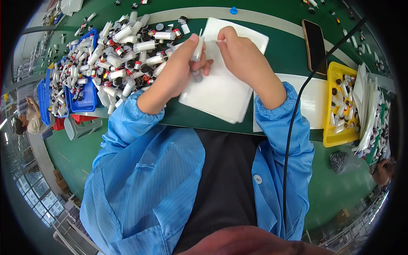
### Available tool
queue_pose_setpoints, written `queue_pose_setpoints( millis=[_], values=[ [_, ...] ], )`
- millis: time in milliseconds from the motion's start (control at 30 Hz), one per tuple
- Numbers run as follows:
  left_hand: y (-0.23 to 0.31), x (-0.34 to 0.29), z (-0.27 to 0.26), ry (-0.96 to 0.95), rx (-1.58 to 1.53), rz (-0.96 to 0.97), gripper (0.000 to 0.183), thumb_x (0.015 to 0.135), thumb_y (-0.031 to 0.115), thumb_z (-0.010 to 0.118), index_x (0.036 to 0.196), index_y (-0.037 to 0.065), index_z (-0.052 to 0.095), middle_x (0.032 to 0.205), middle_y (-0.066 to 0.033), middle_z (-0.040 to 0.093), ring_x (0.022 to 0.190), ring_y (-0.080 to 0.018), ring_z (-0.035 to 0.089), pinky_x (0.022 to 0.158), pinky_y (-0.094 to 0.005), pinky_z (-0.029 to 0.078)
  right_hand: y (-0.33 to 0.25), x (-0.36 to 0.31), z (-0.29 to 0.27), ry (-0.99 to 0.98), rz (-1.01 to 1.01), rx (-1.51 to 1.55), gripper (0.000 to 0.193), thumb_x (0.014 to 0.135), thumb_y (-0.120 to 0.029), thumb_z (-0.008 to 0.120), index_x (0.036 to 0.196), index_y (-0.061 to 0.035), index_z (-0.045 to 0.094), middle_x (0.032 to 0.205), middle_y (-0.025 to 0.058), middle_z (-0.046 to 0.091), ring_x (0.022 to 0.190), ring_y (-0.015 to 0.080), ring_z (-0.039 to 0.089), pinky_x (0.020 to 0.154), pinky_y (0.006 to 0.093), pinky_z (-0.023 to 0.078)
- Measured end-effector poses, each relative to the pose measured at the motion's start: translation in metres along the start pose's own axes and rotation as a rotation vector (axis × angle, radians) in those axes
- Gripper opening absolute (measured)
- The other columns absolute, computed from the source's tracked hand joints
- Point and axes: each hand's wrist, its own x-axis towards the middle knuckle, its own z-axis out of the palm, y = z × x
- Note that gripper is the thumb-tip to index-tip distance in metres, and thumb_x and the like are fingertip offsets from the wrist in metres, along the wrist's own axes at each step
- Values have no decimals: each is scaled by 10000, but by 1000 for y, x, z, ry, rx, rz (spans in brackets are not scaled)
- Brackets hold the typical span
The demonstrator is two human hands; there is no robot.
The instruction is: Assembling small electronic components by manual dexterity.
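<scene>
A: What does the scene hold, from the largest down?

B: A smooth green table [285, 59] runs across the upper part of the view; before it sits a person in a creased blue smock [131, 174], finely striped, the cuffs gathered; at left spreads a jumbled heap of bottles [127, 49], cloudy white cylinders with black and red parts among them, spilling around blue trays [87, 101] of moulded plastic.

A: And nearer the hands?

B: A stack of sheets [216, 95], white, flat and faintly glossy, its edges slightly out of line; at right, a yellow tray [341, 139] with rounded corners holds more small containers; a flat black-screened phone [315, 46] lies between stack and tray.

A: The grip?

B: The left hand [178, 66] grasps a tube [198, 51], slim, whitish and translucent, its narrow tip pointing up, above the stack's upper left; the right hand [242, 49] is curled over the stack, thumb and forefinger drawn close; whether they pinch anything cannot be told.

A: The smallest item?

B: A round blue plastic piece [233, 10], near the table's pale curved strip [259, 18].
</scene>
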Motion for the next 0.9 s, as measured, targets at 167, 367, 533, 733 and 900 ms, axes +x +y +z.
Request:
queue_pose_setpoints(
  millis=[167, 367, 533, 733, 900],
  values=[
    [32, 11, 14, -85, -464, -47, 416, 1076, 473, 336, 1051, 121, 558, 788, -4, 500, 773, -210, 596, 1013, -503, 484, -16, 3, -28, 185, 54, 546, 281, 950, -77, 625, 1176, -8, 472, 806, 118, 663, 708, 208, 660, 640, 331, 508],
    [66, 68, 15, -143, -601, 30, 415, 1075, 448, 352, 1073, 84, 551, 1318, -166, 542, 1172, -312, 563, 988, -427, 486, -14, 14, -9, 562, -201, 441, 626, 812, -99, 807, 1322, -5, 456, 1021, 119, 659, 860, 146, 662, 797, 262, 533],
    [60, 79, 16, -198, -402, 136, 411, 1069, 404, 384, 1203, 55, 553, 1373, -171, 533, 1249, -287, 532, 1026, -409, 442, 1, 16, -14, 519, -51, 675, 524, 847, 0, 725, 1301, 5, 464, 965, 88, 644, 888, 126, 644, 819, 266, 532],
    [56, 74, 21, -197, 220, 311, 453, 1006, 213, 573, 1401, 14, 477, 1328, -144, 578, 1222, -212, 568, 1055, -372, 454, -5, 15, -16, 616, -75, 814, 456, 875, 26, 677, 1281, 5, 470, 924, 56, 625, 882, 106, 620, 836, 261, 520],
    [56, 76, 19, -244, 11, 180, 489, 965, 83, 643, 1415, 12, 465, 1254, -131, 640, 1133, -196, 632, 1026, -333, 492, -7, 13, -17, 651, -159, 713, 425, 873, 15, 687, 1248, 6, 487, 942, 54, 627, 897, 113, 613, 858, 273, 508]
  ],
)
